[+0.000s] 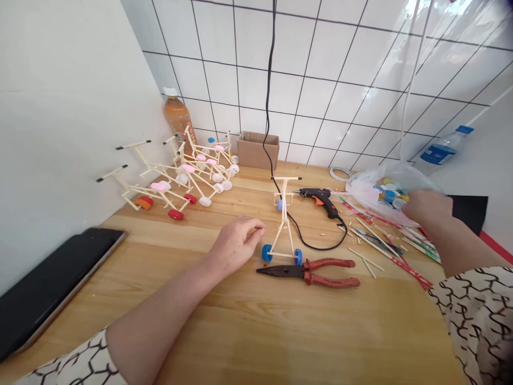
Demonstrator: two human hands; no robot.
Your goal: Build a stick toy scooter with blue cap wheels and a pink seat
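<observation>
My left hand (237, 243) rests on the wooden table with its fingers curled in and the thumb close to the index finger. I see nothing in it. Just to its right stands a small tricycle model (284, 224) of pale sticks, with blue bottle-cap wheels and black-tipped handlebars. Red-handled pliers (308, 271) lie in front of the model. At the right, my right hand (428, 207) is at a clear plastic bag (363, 187) holding bottle caps (388, 193) in several colours. Its fingers are hidden by the hand itself and the bag.
Several finished stick tricycles (188, 168) stand at the back left, by an orange drink bottle (178, 113) and a cardboard box (257, 149). A glue gun (320, 199) with a looping black cord, loose sticks (374, 240), scissors (379, 239), a water bottle (438, 152) and a phone (56, 283) lie around.
</observation>
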